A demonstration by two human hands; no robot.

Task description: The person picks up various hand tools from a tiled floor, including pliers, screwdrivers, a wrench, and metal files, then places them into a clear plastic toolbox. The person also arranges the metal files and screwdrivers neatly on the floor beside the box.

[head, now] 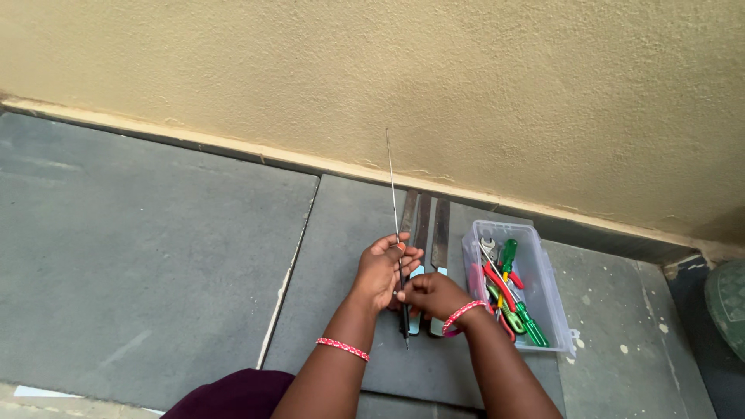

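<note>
Hands beside clear tool box

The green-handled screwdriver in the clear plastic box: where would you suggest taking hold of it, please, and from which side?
Probably by the green handle at the box's near end, coming from above: the clear box is open-topped, and that handle lies uppermost, slanting over the red-handled pliers.

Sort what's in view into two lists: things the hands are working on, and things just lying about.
In hand:
- thin metal rod, gripped by left hand and right hand
- flat metal blades on the floor right under the hands

Lying about:
- clear plastic box holding screwdrivers and pliers
- green round thing at the right edge
</note>
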